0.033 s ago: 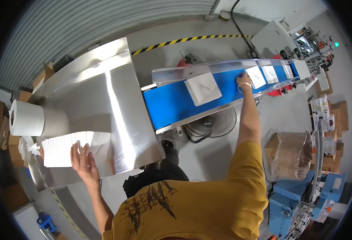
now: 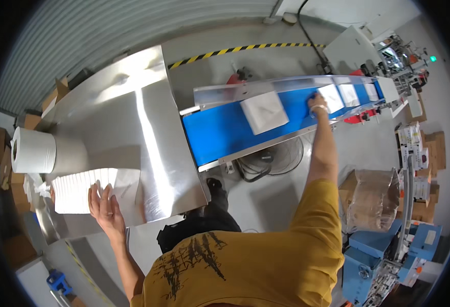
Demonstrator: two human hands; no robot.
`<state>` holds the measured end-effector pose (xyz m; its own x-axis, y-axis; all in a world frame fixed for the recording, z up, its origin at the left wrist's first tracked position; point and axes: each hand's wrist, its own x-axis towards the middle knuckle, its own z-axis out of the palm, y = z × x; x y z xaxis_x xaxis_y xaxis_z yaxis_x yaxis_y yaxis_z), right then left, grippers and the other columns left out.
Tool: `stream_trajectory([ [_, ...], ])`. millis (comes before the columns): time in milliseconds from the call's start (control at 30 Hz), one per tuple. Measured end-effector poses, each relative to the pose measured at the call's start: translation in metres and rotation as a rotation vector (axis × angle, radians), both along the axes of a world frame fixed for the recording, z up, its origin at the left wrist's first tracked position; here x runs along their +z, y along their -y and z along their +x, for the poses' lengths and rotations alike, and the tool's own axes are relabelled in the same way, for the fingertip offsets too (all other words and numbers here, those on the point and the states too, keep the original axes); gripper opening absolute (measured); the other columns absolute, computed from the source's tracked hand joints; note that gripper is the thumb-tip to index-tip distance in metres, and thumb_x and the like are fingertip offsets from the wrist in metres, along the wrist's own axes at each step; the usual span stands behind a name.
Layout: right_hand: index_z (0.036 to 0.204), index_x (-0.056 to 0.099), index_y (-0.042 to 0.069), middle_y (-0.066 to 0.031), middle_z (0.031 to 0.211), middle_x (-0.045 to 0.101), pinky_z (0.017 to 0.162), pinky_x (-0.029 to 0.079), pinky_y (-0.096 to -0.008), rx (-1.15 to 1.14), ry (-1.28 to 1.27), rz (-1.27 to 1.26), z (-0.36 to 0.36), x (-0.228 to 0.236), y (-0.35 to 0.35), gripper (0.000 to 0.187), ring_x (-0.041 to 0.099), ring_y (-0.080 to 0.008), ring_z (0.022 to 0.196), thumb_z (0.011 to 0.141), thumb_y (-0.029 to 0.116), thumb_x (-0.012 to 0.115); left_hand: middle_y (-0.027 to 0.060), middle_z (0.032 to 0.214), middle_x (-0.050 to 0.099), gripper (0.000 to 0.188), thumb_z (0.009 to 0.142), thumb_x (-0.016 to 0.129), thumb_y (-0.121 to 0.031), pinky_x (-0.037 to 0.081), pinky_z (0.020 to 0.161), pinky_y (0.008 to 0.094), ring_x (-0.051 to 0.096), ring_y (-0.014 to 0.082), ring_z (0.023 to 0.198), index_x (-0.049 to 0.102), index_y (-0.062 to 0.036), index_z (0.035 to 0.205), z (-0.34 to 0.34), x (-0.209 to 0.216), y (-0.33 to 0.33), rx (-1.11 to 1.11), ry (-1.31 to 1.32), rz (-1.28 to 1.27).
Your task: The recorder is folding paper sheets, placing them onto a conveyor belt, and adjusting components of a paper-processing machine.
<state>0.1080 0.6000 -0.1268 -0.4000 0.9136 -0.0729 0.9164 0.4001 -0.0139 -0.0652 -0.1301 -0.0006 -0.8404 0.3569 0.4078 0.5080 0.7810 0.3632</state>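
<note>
shifted a little rightward since the earlier frame: the white packets on the blue belt (image 2: 204, 135), and the right hand (image 2: 317, 103) along with them.

item: near packet (image 2: 332, 97), white, flat on the belt, just right of the right hand, its longer side lying across the belt. right hand is much the nearer; fingers bunched at the packet's left edge, blurred, so from where i stand i cannot tell whether they grip it.

item: large packet (image 2: 265, 112), white, squarish, left of the right hand and apart from it.

item: two further packets, white, beyond the near packet, toward the belt's far end.

item: row of folded white sheets (image 2: 72, 192), on the steel desk (image 2: 107, 117), long axis left to right. left hand (image 2: 103, 207) lies at its right part, fingers slightly apart, not clamped.

item: white roll (image 2: 34, 151), upright, behind the row.
</note>
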Motion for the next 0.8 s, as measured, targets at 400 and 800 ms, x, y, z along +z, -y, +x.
stream_trajectory([
  [400,0.123,0.051,0.011,-0.0068,0.121,0.055,0.092,0.044,-0.0349,1.142,-0.760,-0.790,-0.132,0.109,0.357,0.057,0.053,-0.0207,0.110,0.072,0.013,0.076,0.0136,0.140,0.040,0.030,0.074,0.061,0.003,0.014,0.110,0.0479,0.025,0.0355,0.135,0.069,-0.0152,0.096,0.014,0.005,-0.028,0.008,0.018,0.078],
  [800,0.098,0.058,0.000,-0.0146,0.081,0.061,0.065,0.046,-0.0330,0.675,-0.807,-0.699,-0.141,0.061,0.435,0.033,0.055,-0.0205,0.069,0.085,0.030,0.064,0.0190,0.134,0.042,0.036,0.078,0.063,-0.002,0.028,0.103,0.0506,0.034,0.0402,0.126,0.061,-0.0091,0.114,0.009,0.002,-0.005,0.116,-0.036,0.021],
])
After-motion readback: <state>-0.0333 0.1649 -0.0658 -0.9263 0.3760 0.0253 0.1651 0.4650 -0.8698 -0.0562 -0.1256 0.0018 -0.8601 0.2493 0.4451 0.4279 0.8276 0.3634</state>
